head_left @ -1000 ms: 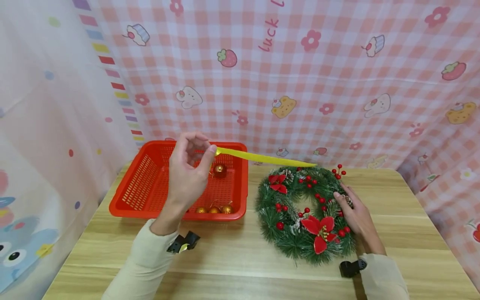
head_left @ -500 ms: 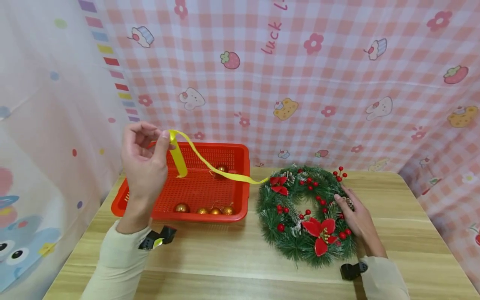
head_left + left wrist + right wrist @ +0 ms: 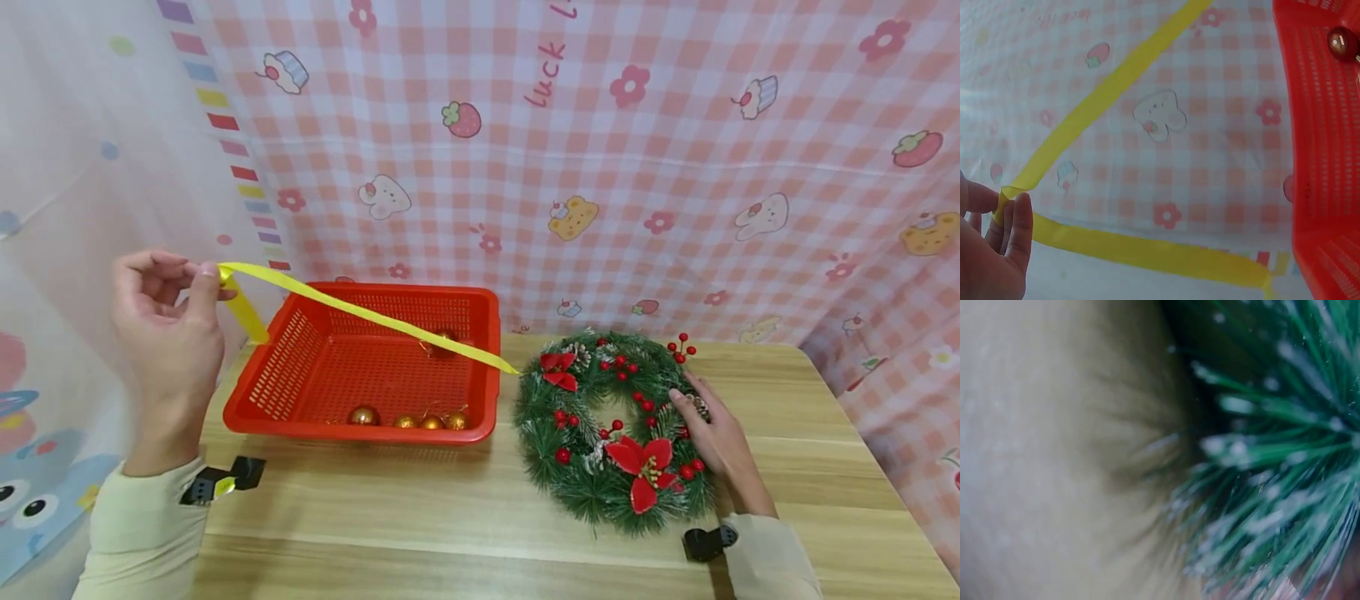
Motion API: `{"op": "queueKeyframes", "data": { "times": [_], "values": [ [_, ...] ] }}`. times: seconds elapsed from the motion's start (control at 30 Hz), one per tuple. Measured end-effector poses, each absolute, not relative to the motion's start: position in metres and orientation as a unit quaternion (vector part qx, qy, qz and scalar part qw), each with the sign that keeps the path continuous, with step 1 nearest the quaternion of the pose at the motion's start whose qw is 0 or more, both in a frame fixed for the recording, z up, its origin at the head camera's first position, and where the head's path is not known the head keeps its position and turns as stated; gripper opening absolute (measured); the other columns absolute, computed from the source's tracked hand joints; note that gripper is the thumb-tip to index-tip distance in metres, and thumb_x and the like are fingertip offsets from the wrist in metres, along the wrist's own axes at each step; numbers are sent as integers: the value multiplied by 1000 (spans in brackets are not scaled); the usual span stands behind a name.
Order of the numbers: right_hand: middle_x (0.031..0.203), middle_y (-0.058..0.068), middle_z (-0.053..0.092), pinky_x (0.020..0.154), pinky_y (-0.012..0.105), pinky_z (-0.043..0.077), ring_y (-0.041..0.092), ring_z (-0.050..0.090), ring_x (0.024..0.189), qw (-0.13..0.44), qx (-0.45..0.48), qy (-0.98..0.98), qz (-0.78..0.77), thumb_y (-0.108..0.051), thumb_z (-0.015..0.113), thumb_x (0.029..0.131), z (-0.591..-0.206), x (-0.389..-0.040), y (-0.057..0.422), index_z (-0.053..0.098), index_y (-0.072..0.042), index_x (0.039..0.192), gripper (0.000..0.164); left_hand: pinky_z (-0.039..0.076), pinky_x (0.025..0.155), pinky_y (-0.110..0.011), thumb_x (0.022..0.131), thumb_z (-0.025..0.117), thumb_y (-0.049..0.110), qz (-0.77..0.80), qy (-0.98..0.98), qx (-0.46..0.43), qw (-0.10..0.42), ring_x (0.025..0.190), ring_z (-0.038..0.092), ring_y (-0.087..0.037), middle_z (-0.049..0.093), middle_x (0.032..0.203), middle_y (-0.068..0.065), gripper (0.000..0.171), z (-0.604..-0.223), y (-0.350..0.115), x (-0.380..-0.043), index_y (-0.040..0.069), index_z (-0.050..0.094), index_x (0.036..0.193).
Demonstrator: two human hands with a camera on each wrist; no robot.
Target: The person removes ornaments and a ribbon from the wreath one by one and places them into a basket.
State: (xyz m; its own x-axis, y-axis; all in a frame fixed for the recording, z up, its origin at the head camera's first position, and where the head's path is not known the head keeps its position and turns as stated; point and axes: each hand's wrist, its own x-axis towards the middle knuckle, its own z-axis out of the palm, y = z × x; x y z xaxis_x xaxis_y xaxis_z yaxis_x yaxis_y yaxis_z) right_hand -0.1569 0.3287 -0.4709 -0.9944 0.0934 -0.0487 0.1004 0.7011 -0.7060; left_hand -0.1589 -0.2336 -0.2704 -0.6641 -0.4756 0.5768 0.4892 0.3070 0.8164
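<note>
At the far left my left hand (image 3: 171,333) pinches a yellow ribbon (image 3: 367,315) between thumb and fingers. A short tail hangs from the pinch; the longer part stretches right, over the red basket, to the upper left edge of the wreath. In the left wrist view both lengths of the ribbon (image 3: 1110,94) run from the fingertips. The green wreath (image 3: 581,487), with red berries, red flowers and pinecones, lies flat on the table. My right hand (image 3: 716,429) grips its right side, thumb on top, some fingers hidden. Close-up green needles (image 3: 1272,456) fill part of the right wrist view.
A red plastic basket (image 3: 491,383) stands left of the wreath on the wooden table (image 3: 420,533). Several gold and bronze balls (image 3: 363,415) lie in it. A pink checked cloth (image 3: 480,175) hangs behind the table, and a pale patterned curtain (image 3: 75,208) hangs at the left.
My left hand has moved left, away from the wreath, drawing the ribbon out across the basket; its slack has straightened. The ribbon's tail has come into view. My right hand stays on the wreath.
</note>
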Motion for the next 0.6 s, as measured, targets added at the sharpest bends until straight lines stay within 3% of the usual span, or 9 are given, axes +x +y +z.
{"op": "queueKeyframes", "data": {
  "times": [0.37, 0.6],
  "values": [
    [164, 21, 5, 103, 76, 18, 57, 12, 143, 5, 54, 919, -390, -59, 34, 102, -472, -156, 330, 14, -26, 160, 70, 52, 81, -17, 97, 57, 6, -548, -713, 42, 435, 88, 58, -14, 54, 97, 4, 19, -277, -261, -163, 7, 53, 115],
    [164, 21, 5, 103, 76, 18, 57, 13, 143, 1, 49, 919, -391, -58, 35, 102, -471, -156, 329, 15, -25, 160, 70, 53, 78, -16, 95, 59, 4, -560, -686, 64, 459, 86, 57, -14, 53, 96, -1, 16, -272, -273, -164, 11, 53, 109]
  ]
}}
